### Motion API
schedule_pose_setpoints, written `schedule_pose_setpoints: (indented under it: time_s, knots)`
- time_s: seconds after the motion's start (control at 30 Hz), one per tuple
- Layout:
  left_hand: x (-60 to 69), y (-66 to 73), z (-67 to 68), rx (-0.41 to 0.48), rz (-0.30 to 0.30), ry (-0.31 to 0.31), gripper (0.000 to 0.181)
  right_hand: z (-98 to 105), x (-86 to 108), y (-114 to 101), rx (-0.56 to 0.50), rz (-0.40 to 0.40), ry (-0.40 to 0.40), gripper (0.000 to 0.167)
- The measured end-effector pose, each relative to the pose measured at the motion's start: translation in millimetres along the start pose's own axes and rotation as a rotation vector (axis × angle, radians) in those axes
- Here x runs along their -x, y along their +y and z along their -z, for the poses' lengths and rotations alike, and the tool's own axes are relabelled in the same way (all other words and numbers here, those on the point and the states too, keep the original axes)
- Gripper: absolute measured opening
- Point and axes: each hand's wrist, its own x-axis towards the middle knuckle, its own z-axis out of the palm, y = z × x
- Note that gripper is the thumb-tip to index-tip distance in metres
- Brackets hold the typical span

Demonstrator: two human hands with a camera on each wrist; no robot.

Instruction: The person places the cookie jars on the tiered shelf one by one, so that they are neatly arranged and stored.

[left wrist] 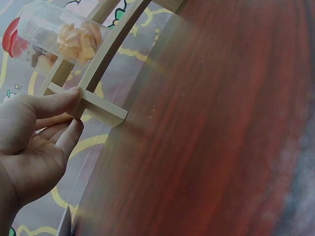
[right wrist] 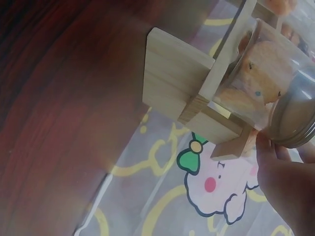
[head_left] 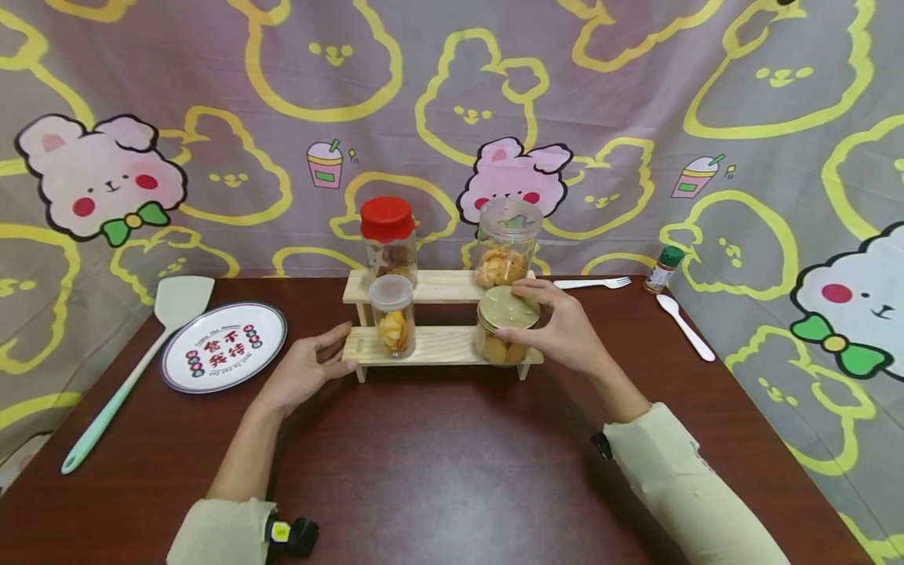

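Observation:
A two-tier wooden rack (head_left: 445, 346) stands on the table. My left hand (head_left: 305, 372) pinches the left end of its lower shelf, thumb on one face and fingers on the other, as the left wrist view shows. My right hand (head_left: 565, 328) grips the gold lid of a clear cookie jar (head_left: 500, 351) at the lower shelf's right end. On that shelf's left side stands a small clear jar (head_left: 394, 323) of yellow snacks. The upper shelf bears a red-lidded jar (head_left: 388, 227) at left and a clear-lidded jar (head_left: 507, 243) of cookies at right.
At left lie a spatula (head_left: 127, 392) and a white plate (head_left: 224, 349) with red and blue print. A white fork (head_left: 593, 282), a green-capped shaker bottle (head_left: 662, 271) and a white spoon (head_left: 687, 328) are at right. A patterned cloth (head_left: 600, 71) hangs behind the table.

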Motion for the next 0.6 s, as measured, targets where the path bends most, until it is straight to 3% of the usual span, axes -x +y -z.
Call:
schedule_pose_setpoints:
  time_s: [0.6]
  knots:
    - [-0.2,-0.4,0.0,0.017,-0.008,-0.004,0.071,-3.7,1.5,3.0,-0.011,0.029,-0.016,0.066]
